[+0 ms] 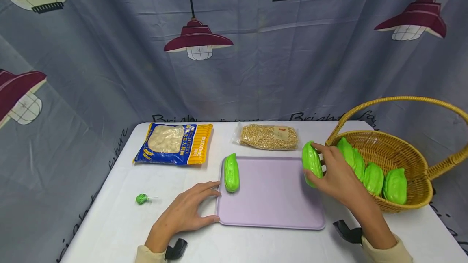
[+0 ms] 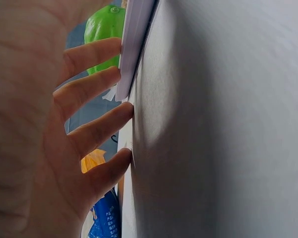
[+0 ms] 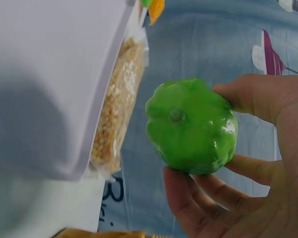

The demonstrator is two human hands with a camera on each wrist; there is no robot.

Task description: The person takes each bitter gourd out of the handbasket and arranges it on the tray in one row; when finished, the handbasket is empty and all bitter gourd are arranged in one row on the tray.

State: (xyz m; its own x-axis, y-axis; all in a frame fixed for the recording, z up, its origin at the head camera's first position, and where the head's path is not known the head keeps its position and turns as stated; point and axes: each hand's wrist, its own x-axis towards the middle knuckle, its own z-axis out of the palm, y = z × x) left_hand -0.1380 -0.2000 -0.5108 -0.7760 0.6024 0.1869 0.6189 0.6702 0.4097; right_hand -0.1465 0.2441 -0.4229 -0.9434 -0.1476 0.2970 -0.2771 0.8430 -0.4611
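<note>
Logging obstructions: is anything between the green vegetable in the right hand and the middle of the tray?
Nothing visible: the right hand holds the green vegetable near the right end of the tray, which is bare from there to its middle. The other green vegetable lies off that path, at the tray's left end.

The right hand (image 1: 338,177) partly hides its green fruit (image 1: 310,159).

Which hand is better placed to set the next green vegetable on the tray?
Probably the right hand: it grips a green vegetable near the tray, while the left hand touches the tray's left edge.
</note>
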